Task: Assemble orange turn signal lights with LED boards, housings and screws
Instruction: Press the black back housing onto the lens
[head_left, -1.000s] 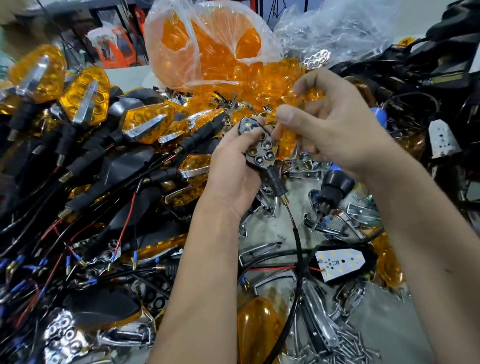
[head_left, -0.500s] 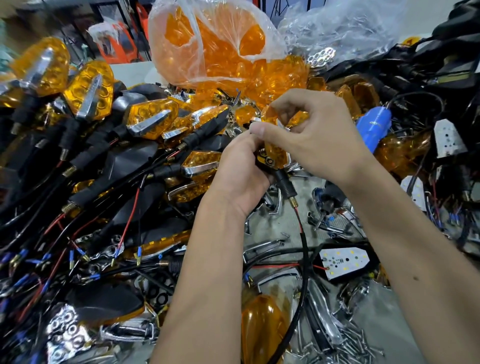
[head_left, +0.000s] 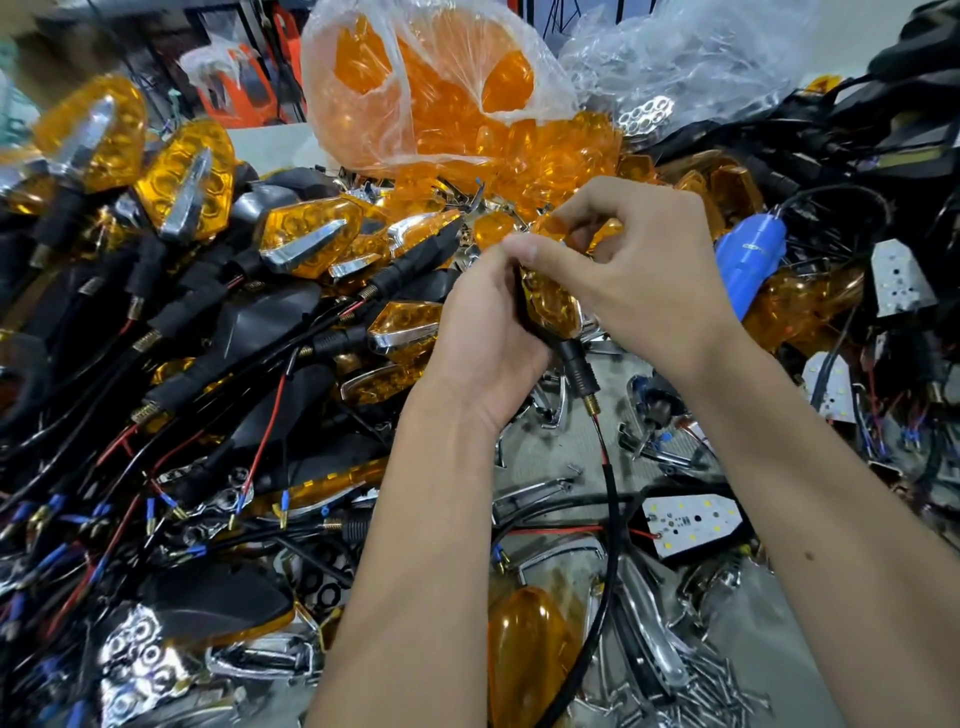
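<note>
Between the hands, the turn signal (head_left: 551, 306) runs 11 to 5 o'clock, stem down. The left hand (head_left: 480, 343) grips its body; the right hand (head_left: 639, 275), at 2 o'clock, seems to press the orange lens on.

Both hands, left hand (head_left: 483, 332) and right hand (head_left: 639, 275), around orange turn signal (head_left: 553, 306)

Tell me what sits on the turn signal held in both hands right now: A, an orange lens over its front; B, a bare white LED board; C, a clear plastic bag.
A: the black-stemmed turn signal between the left hand and right hand shows an orange faceted lens over its front.
</note>
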